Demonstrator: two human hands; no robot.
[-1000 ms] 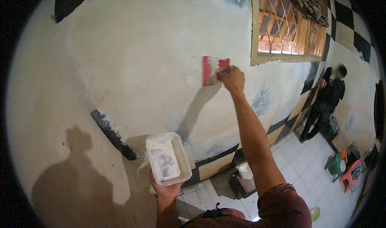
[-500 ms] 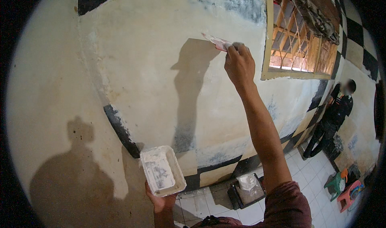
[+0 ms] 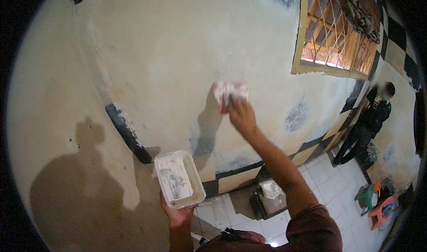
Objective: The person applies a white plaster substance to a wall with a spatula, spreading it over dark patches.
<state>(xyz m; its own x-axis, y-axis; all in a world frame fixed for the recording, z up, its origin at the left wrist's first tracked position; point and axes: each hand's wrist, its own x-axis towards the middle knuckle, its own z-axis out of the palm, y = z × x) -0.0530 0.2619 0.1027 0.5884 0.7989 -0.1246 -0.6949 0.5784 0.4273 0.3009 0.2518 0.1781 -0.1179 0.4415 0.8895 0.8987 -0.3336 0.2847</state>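
Note:
My right hand (image 3: 243, 118) is closed on a flat putty scraper (image 3: 231, 89), red and smeared white, held at the middle of the cream wall (image 3: 147, 65). The scraper is somewhat blurred and appears to lie against the wall. Low in front of me, my left hand (image 3: 179, 214) grips a white rectangular tub (image 3: 198, 186) from below. White paste (image 3: 174, 174) coats the tub's inside, with a grey patch in it. My left fingers are partly hidden behind the tub.
A barred window (image 3: 333, 38) is at upper right. Below the wall, a dark box-like stand (image 3: 258, 205) bears a white bag (image 3: 270, 190) on the tiled floor (image 3: 249, 227). A person in dark clothes (image 3: 367, 121) stands at right, near green (image 3: 367, 198) and red stools (image 3: 381, 215).
My right hand has moved down and left along the wall with the scraper, which now shows its broad face. The view has shifted a little; my left hand still holds the tub.

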